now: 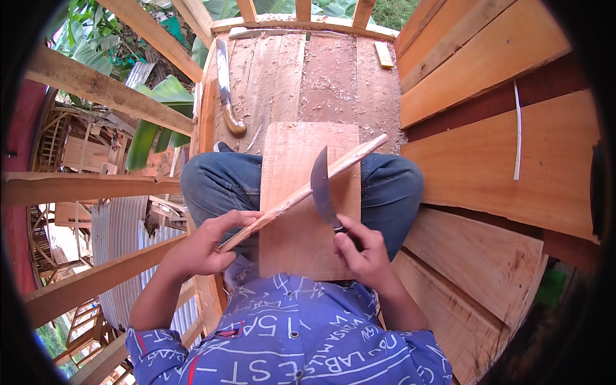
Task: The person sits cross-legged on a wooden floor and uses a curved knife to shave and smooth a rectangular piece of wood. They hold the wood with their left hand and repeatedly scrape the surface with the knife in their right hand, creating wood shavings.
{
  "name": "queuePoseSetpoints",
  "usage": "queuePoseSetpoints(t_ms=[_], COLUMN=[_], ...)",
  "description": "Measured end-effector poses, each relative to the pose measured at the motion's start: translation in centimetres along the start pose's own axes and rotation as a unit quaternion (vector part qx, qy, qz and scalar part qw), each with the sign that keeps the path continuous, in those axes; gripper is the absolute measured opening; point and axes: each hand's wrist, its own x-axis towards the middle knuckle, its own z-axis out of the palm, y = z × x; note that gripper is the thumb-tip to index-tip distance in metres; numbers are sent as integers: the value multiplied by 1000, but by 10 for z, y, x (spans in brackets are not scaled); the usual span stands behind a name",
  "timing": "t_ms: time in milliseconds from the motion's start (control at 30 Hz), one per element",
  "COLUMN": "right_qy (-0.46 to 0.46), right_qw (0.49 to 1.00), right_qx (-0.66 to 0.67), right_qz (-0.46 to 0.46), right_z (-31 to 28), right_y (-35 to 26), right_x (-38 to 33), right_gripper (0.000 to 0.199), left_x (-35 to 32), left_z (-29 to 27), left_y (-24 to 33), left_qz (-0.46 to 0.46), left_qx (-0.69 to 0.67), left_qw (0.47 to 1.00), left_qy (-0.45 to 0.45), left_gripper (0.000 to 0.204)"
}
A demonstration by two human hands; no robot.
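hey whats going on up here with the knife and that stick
A seated person is whittling. The left hand grips the near end of a long thin pale wooden stick, laid slantwise over a flat wooden board on their lap. The right hand holds a curved dark-bladed knife, edge against the stick. A second curved knife lies on the shaving-strewn plank floor.

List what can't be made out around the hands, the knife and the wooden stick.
Head view, the only one:
- Handle of the curved dark-bladed knife: hidden inside the right hand.
- Near end of the long thin pale wooden stick: covered by the left hand.
- Lap under the flat rectangular wooden board: hidden by it.
- Blade's exact contact with the stick: too small to tell.
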Motion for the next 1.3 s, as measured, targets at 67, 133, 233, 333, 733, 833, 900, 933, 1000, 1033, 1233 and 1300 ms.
queuePoseSetpoints(t_ms=[67, 133, 233, 333, 733, 833, 900, 933, 1000, 1033, 1233, 1300], right_qy=[-1, -16, 101, 64, 77, 111, 65, 43, 51, 56, 18, 2], right_qw=[1000, 1000, 983, 996, 991, 980, 991, 994, 997, 997, 998, 999], right_qx=[19, 1, 143, 64, 105, 160, 104, 77, 52, 53, -3, 10], right_qz=[5, 3, 56, 23, 24, 25, 48, 59, 34, 29, 60, 49], right_z=[0, -9, 0, -1, -7, -8, -4, -3, -6, -11, -6, -2], right_y=[-2, -6, -9, -1, -5, -3, -3, -4, -5, -6, -13, -14], right_x=[0, 6, 9, 5, 5, 6, 3, 2, 2, 4, 3, 3], right_gripper=[34, 34, 33, 33, 34, 34, 34, 35, 34, 34, 34, 34], left_x=[0, -3, -2, -2, -4, -4, -3, -3, -4, -5, -1, -2], left_z=[0, 1, 1, 1, 1, 2, 1, 1, 1, 1, -1, 0], left_y=[-4, -6, -5, -8, -15, -14, -13, -13, -15, -16, -13, -16], left_qz=[10, 10, 11, 21, 35, 31, 28, 29, 29, 36, 34, 40], left_qx=[4, 1, -4, -9, -16, -17, -23, -24, -24, -25, -23, -20], left_qw=[1000, 1000, 1000, 1000, 999, 999, 999, 999, 999, 999, 999, 999], left_qy=[2, 9, 8, 9, 10, 6, 3, 1, 0, 4, -2, 1], left_gripper=[70, 71, 72, 71, 66, 65, 64, 64, 64, 64, 67, 67])
